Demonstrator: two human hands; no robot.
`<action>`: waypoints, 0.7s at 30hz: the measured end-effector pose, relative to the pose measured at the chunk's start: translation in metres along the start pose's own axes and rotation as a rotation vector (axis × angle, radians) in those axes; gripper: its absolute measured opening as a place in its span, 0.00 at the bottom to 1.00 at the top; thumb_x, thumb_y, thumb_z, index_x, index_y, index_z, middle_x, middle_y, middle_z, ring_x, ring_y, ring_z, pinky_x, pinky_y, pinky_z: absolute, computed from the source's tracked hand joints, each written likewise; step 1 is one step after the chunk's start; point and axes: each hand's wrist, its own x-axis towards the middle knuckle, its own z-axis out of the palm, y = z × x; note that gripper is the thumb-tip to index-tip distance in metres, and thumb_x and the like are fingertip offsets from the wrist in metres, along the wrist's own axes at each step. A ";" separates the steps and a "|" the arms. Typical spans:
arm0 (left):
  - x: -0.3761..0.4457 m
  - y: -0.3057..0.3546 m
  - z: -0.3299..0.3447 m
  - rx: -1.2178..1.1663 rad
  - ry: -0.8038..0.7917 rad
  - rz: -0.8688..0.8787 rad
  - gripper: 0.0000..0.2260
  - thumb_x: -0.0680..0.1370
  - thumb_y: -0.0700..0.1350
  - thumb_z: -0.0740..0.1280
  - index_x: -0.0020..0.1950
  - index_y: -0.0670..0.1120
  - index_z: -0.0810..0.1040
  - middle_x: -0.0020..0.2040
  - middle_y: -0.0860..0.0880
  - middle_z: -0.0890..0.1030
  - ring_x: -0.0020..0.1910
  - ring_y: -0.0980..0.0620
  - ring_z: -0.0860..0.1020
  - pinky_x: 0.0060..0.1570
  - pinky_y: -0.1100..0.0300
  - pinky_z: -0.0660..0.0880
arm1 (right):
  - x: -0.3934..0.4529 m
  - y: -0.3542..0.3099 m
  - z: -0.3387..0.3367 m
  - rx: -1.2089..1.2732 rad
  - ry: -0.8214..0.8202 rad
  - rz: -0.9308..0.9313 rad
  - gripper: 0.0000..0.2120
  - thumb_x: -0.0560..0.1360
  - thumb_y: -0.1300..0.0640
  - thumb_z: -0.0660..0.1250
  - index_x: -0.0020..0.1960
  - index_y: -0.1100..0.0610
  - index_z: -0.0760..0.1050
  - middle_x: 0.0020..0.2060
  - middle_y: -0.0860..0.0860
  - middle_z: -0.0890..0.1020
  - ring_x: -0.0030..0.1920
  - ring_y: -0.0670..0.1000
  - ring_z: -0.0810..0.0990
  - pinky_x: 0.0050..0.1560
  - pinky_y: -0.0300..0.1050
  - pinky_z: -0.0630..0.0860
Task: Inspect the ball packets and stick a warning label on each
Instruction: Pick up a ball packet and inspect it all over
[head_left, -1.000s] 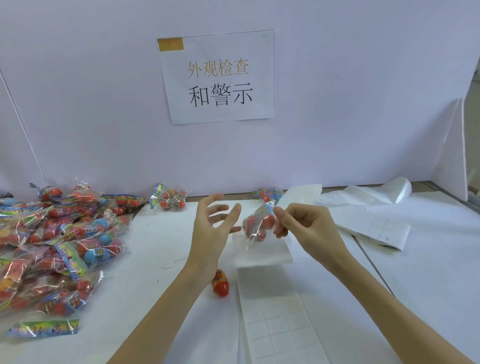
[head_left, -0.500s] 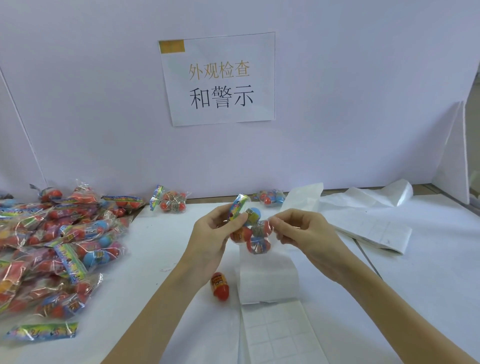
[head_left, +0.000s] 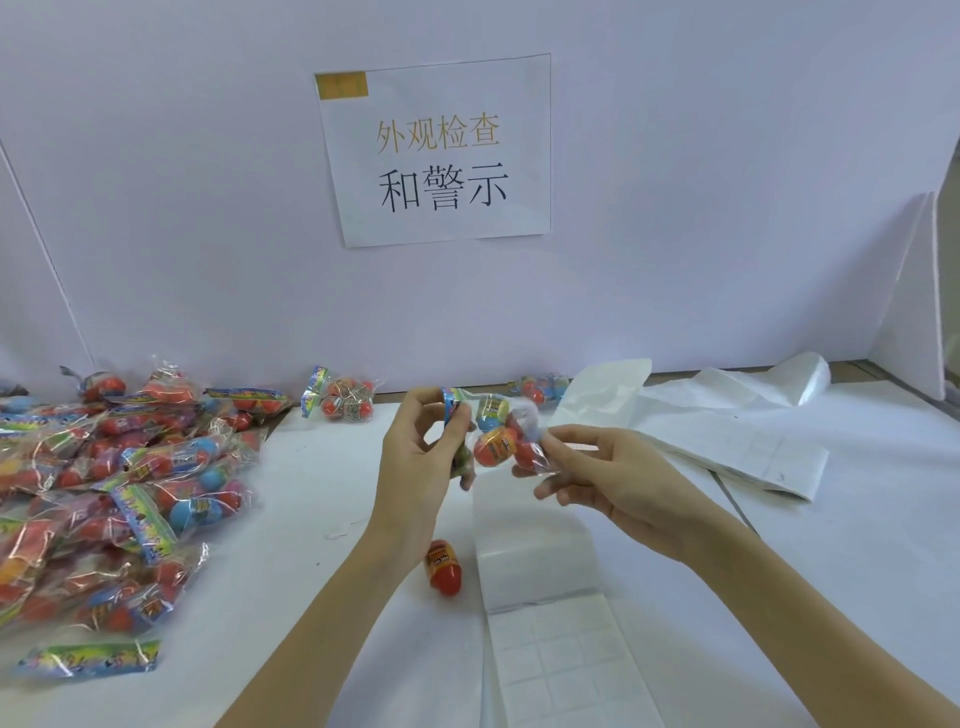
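Observation:
Both hands hold one clear packet of red and blue balls (head_left: 496, 441) in the air above the table's middle. My left hand (head_left: 423, 457) pinches its colourful header end. My right hand (head_left: 602, 470) pinches the plastic at the other end. A sheet of white square labels (head_left: 561, 660) lies on the table below, its bare backing strip (head_left: 530, 551) curling up toward the packet. A heap of several ball packets (head_left: 119, 493) covers the table's left side. Two more packets lie by the back wall, one (head_left: 345, 397) left of my hands and one (head_left: 543, 388) behind them.
A loose red ball (head_left: 442, 567) lies on the table beside my left forearm. Used white backing sheets (head_left: 727, 441) are piled at the right. A paper sign (head_left: 436, 150) hangs on the white partition behind. An upright white panel (head_left: 914, 291) closes the right side.
My left hand, open and apart a second ago, has taken hold of the packet's header end. The packet now hangs stretched between both hands and sits slightly higher.

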 end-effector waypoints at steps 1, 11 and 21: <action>0.000 0.000 -0.001 0.035 0.002 0.005 0.03 0.83 0.43 0.69 0.55 0.46 0.77 0.46 0.46 0.82 0.27 0.51 0.72 0.26 0.60 0.72 | 0.000 -0.001 -0.001 -0.002 0.023 -0.003 0.17 0.76 0.51 0.75 0.61 0.59 0.82 0.48 0.58 0.88 0.41 0.51 0.86 0.42 0.37 0.81; 0.002 0.004 -0.004 0.063 0.117 -0.087 0.15 0.73 0.58 0.75 0.54 0.51 0.82 0.46 0.51 0.86 0.26 0.55 0.72 0.22 0.64 0.66 | -0.002 -0.007 -0.004 -0.037 0.019 -0.034 0.26 0.73 0.55 0.77 0.69 0.54 0.75 0.51 0.61 0.86 0.37 0.53 0.81 0.40 0.40 0.79; 0.002 0.010 -0.001 -0.250 -0.154 -0.477 0.34 0.74 0.67 0.70 0.66 0.41 0.78 0.55 0.38 0.86 0.51 0.36 0.86 0.54 0.43 0.84 | 0.001 0.010 0.009 -0.680 0.214 -0.538 0.21 0.78 0.66 0.73 0.63 0.44 0.84 0.59 0.46 0.78 0.55 0.49 0.81 0.53 0.39 0.80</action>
